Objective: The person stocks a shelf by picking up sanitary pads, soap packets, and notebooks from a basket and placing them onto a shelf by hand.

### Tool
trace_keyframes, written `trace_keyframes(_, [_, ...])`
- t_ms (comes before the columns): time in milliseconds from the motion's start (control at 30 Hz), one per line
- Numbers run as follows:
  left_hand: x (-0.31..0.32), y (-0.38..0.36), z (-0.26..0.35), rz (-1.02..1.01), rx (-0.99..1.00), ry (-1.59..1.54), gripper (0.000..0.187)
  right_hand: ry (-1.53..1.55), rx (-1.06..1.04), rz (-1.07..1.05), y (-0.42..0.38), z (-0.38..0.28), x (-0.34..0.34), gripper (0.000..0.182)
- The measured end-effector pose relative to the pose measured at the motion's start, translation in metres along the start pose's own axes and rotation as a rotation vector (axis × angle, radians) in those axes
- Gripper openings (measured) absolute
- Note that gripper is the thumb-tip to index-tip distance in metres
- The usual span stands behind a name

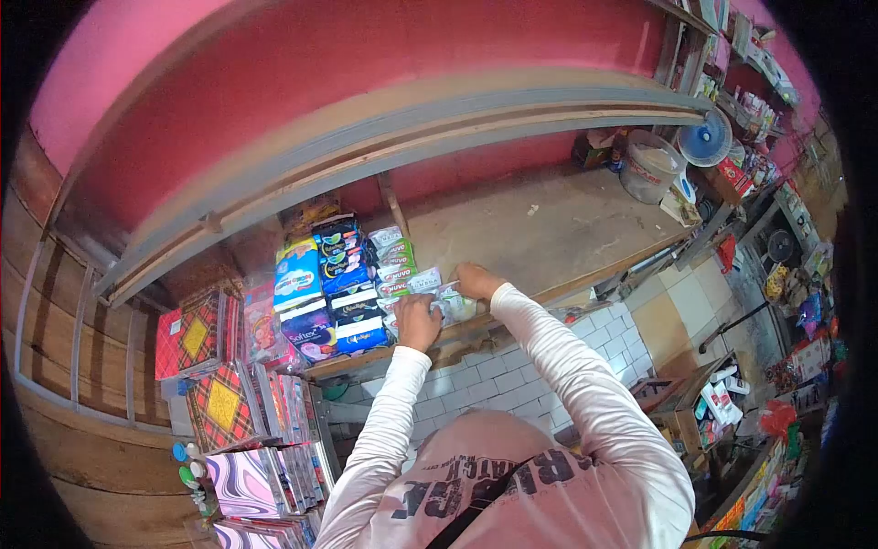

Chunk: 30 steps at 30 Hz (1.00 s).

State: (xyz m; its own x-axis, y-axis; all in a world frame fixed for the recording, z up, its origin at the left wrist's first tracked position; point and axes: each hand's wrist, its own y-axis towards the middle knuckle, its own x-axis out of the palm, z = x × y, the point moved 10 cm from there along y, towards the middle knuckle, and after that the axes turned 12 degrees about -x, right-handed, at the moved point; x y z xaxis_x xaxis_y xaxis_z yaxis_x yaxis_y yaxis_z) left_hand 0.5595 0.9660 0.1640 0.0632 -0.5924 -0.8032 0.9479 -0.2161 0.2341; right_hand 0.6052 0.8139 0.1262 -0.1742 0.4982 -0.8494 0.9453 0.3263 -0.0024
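On the wooden shelf, my left hand rests at the front edge, touching small packets; its fingers are partly bent. My right hand is just to the right, its fingers curled at a clear-wrapped packet. Whether either hand grips a packet is hard to make out. Behind my left hand, a row of green and white Nuvo packs runs back along the shelf. Left of them stand dark blue packs, a light blue pack and a purple Softex pack.
Stacked notebooks stand at the left. A white bucket and a blue fan are at the shelf's far right. A wooden beam crosses above the shelf. An open box with goods sits at the lower right.
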Motion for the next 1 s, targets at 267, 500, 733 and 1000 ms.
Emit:
trace_keyframes(267, [-0.001, 0.002, 0.002, 0.005, 0.004, -0.01, 0.029, 0.091, -0.053, 0.042, -0.003, -0.001, -0.01, 0.029])
trace_keyframes(500, [-0.009, 0.001, 0.002, 0.016, 0.073, -0.112, 0.027, 0.256, 0.06, 0.388, -0.044, 0.002, -0.053, 0.032])
trace_keyframes(733, [-0.041, -0.026, 0.013, 0.112, 0.145, -0.211, 0.02, 0.449, 0.253, 1.119, -0.181, 0.04, -0.024, 0.028])
trace_keyframes(1000, [0.034, -0.106, 0.053, -0.307, 0.451, -0.391, 0.015, 0.3, 0.866, 0.61, -0.367, -0.002, 0.185, 0.026])
